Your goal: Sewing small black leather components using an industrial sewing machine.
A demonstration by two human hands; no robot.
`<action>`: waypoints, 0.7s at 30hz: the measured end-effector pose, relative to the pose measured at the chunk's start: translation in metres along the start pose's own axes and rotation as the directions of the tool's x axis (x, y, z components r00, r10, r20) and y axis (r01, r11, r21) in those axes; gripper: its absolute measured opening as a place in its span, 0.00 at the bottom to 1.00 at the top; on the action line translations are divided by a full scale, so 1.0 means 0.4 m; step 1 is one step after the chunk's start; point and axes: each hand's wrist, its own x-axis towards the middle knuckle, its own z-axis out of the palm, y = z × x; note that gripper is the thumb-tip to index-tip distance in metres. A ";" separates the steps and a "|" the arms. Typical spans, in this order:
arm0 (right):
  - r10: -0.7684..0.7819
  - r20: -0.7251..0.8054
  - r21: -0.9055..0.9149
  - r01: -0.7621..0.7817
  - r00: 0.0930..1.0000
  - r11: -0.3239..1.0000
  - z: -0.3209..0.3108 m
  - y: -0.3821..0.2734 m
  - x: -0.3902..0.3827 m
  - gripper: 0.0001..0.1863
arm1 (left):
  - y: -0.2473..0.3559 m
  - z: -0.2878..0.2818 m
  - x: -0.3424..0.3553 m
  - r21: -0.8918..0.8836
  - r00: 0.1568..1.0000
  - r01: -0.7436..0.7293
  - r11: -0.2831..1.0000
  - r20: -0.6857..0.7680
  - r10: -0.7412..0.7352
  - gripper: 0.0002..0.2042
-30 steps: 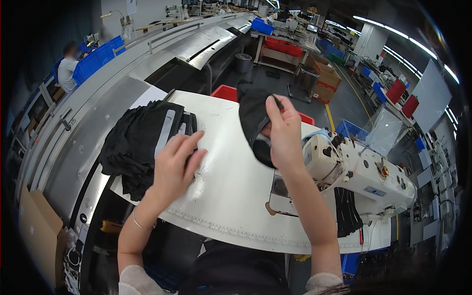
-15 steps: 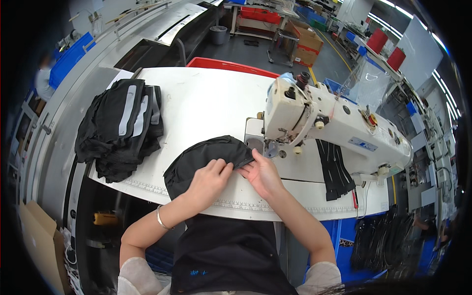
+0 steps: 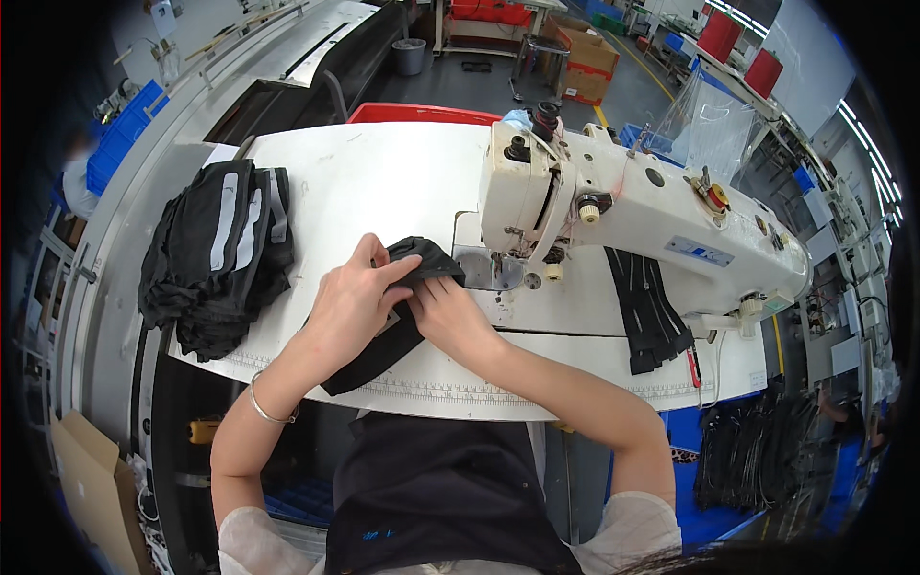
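A dark, curved black fabric piece [image 3: 369, 365] lies folded on the white sewing table in front of me. My left hand [image 3: 351, 299] is bent over its upper part, thumb and fingers closing on the cloth. The fingers of my right hand [image 3: 448, 314] are tucked under the raised fold, gripping it from the near side; their tips are hidden by the cloth. The fabric's far right end comes close to the needle plate of the white sewing machine [image 3: 661, 206]. A bracelet circles my left wrist.
A pile of black fabric pieces with pale strips [image 3: 216, 259] sits at the table's left. Black zipper strips [image 3: 644, 311] lie under the machine arm, near a small red tool [image 3: 694, 365]. Behind the table is a red bin [image 3: 422, 115]. A cardboard box [image 3: 96, 489] stands lower left.
My hands have lifted and folded the fabric's upper edge, turning it over. The left hand has moved up and left, the right hand leftward. The view has shifted slightly.
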 end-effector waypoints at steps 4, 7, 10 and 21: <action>0.158 -0.024 0.212 -0.149 0.987 0.966 0.065 -0.038 0.041 0.16 | 0.021 0.035 0.065 0.393 0.973 -0.027 0.919 -0.201 0.115 0.04; 0.039 0.168 0.702 -0.147 0.985 0.697 0.047 -0.064 0.011 0.15 | -0.018 0.160 0.117 0.477 0.894 -0.209 0.854 -0.261 0.364 0.03; -0.168 -0.186 0.763 0.250 0.968 0.596 -0.020 -0.050 -0.080 0.19 | -0.068 0.246 0.082 0.194 0.992 -0.110 0.975 -0.035 0.119 0.05; -0.056 -0.057 0.686 0.080 0.997 0.723 -0.004 0.090 -0.206 0.32 | -0.098 0.298 0.233 -0.100 0.963 -0.265 0.959 -0.079 0.258 0.14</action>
